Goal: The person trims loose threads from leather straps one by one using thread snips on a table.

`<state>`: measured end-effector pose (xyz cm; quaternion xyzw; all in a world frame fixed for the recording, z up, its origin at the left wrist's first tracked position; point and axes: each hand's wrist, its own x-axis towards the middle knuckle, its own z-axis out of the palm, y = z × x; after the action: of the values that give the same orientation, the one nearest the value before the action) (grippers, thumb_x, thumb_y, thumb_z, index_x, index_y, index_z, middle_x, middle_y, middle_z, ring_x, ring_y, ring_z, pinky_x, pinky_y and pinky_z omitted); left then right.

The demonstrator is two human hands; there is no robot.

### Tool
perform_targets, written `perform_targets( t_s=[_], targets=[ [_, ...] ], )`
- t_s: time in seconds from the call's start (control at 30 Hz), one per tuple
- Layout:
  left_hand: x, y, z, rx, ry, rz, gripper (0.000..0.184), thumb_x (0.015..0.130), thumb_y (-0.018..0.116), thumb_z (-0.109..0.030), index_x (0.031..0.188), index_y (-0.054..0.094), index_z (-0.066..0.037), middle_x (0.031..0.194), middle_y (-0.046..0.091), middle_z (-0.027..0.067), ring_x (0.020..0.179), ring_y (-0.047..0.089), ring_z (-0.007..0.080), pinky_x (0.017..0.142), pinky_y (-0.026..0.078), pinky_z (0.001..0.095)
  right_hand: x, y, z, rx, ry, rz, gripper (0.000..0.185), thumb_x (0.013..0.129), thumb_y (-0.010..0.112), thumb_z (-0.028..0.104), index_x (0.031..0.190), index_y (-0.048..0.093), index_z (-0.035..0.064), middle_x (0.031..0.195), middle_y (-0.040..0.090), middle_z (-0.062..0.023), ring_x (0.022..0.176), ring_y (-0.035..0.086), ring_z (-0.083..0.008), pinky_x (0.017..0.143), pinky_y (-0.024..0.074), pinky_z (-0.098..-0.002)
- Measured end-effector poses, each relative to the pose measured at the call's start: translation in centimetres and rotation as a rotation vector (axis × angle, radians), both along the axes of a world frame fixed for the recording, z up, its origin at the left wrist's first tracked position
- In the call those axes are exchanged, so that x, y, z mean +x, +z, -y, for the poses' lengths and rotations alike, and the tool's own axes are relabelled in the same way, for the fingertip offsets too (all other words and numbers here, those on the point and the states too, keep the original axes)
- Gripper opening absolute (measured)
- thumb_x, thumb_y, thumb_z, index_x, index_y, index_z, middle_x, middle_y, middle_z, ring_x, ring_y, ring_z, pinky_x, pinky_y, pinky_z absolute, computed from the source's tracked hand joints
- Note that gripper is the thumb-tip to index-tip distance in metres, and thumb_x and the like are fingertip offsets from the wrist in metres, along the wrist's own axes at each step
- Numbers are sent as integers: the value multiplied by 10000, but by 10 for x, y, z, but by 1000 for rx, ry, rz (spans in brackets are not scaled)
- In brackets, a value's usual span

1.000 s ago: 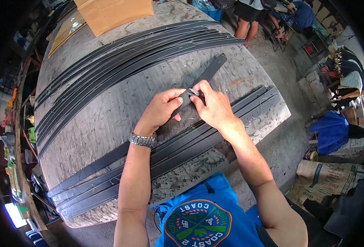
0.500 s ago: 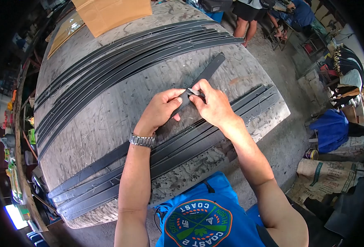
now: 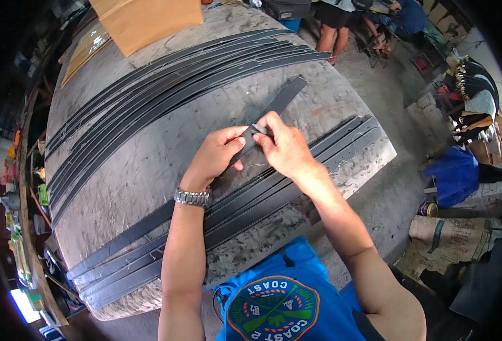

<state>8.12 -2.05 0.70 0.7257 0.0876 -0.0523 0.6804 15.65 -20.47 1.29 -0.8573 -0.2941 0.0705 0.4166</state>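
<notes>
A long black stitched strap runs diagonally under both hands, its rounded end lying toward the far right of the table. My left hand pinches the strap between thumb and fingers. Close beside it, my right hand is closed on a small grey blade-like tool, whose tip meets the strap at the left fingertips. Most of the tool is hidden by the fingers, so its exact kind is unclear. Just below the hands, several more black straps lie along the near side, with loose pale threads on them.
Another row of black straps curves across the far half of the worn grey table. Cardboard stands at the back edge. Beyond the table are two people, one standing and one seated. A sack lies on the right.
The view has shifted slightly. My right hand has turned a little, and the tool's tip lies closer to the left fingertips. Both hands keep their grip.
</notes>
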Motion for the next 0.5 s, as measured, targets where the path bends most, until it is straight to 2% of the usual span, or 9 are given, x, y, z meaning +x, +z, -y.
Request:
perform_targets(
  t_s=[0.07, 0.2, 0.3, 0.37, 0.4, 0.47, 0.5],
  targets=[
    [-2, 1, -1, -7, 21, -37, 429, 1016, 574, -119, 1398, 598, 75, 1087, 736, 84, 647, 639, 99, 589, 520, 257, -4, -1, -3, 140, 8, -156, 216, 985, 665, 129, 1146, 531, 76, 929, 739, -195, 859, 731, -405, 770, 547, -477],
    [0, -1, -4, -107, 39, -95, 410, 1020, 597, -121, 1382, 613, 71, 1065, 717, 56, 743, 635, 84, 558, 538, 255, 1, -28, -11, 495, 66, -429, 219, 1007, 638, 90, 1179, 505, 59, 954, 736, -205, 868, 738, -343, 786, 542, -433],
    [-1, 2, 0, -119, 49, -95, 412, 1021, 598, -127, 1371, 615, 89, 1059, 718, 59, 749, 634, 84, 549, 537, 257, 1, -26, -8, 496, 51, -499, 238, 1017, 634, 101, 1191, 479, 56, 938, 736, -203, 862, 752, -309, 767, 544, -423],
    [-1, -2, 0, -99, 35, -88, 415, 1023, 600, -135, 1365, 614, 101, 1058, 720, 61, 753, 633, 83, 553, 538, 254, -5, -12, -6, 212, 29, -281, 236, 1027, 626, 107, 1193, 466, 60, 932, 738, -184, 857, 758, -281, 752, 545, -408],
    [-1, -2, 1, -87, 43, -91, 430, 1018, 602, -141, 1374, 607, 99, 1063, 728, 72, 707, 627, 87, 555, 528, 253, -8, -7, -5, 70, 21, -171, 235, 1032, 622, 109, 1194, 459, 62, 930, 739, -174, 854, 762, -267, 745, 545, -401],
    [0, -3, 3, -64, 54, -93, 459, 1007, 604, -154, 1393, 594, 94, 1071, 744, 93, 614, 617, 95, 559, 507, 249, -7, -9, -7, 116, 21, -200, 230, 1039, 618, 114, 1189, 452, 63, 930, 741, -164, 849, 765, -261, 733, 543, -401],
    [-1, -2, 2, -50, 51, -88, 433, 1013, 604, -149, 1380, 610, 81, 1062, 740, 76, 647, 615, 86, 556, 514, 247, -7, -11, -7, 137, 18, -215, 227, 1042, 616, 117, 1186, 449, 63, 930, 742, -159, 846, 767, -258, 727, 541, -401]
  ],
)
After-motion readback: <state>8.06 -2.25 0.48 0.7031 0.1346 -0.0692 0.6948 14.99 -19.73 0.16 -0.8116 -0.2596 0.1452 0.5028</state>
